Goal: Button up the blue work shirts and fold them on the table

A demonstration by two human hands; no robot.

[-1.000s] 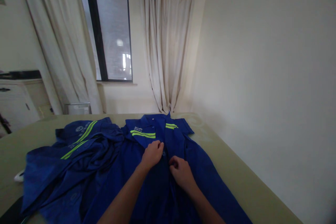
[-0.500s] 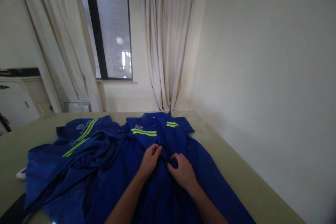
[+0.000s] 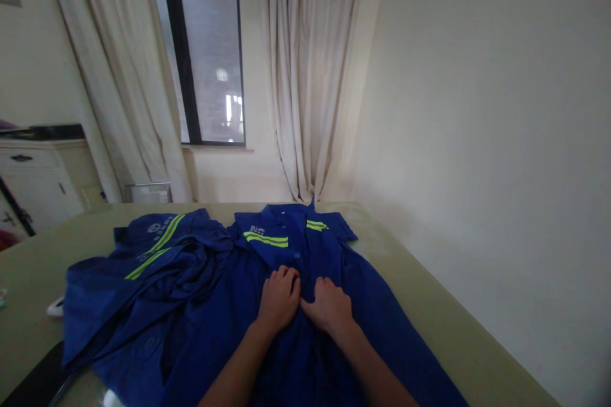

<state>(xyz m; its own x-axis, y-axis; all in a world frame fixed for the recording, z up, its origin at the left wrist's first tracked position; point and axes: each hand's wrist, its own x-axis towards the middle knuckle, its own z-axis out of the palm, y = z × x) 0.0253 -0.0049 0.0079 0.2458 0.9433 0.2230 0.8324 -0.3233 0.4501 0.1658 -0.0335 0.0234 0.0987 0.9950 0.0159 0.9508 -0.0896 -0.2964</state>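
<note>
A blue work jacket (image 3: 267, 221) with yellow-green reflective stripes lies spread front-up, its collar toward the window. My left hand (image 3: 280, 297) is closed with bent fingers on the jacket's front opening, below a visible button. Close beside it, my right hand (image 3: 330, 307) grips the same front, its thumb pointing toward the left hand. The fingertips of both hands are partly hidden, so the exact bit of cloth between them cannot be made out. To the left a second blue garment (image 3: 157, 280) with similar stripes and a printed logo lies crumpled, touching the jacket.
The clothes lie on a greenish surface (image 3: 420, 286) alongside a white wall (image 3: 487, 108). At the lower left are a black object (image 3: 35, 375) and a small white object (image 3: 56, 307). A white cabinet (image 3: 35, 172), curtains (image 3: 310, 76) and a window (image 3: 214, 57) stand beyond.
My hands have come closer together on the jacket front, and my fingers have curled further in. A button above my left hand now shows. The view has shifted slightly left.
</note>
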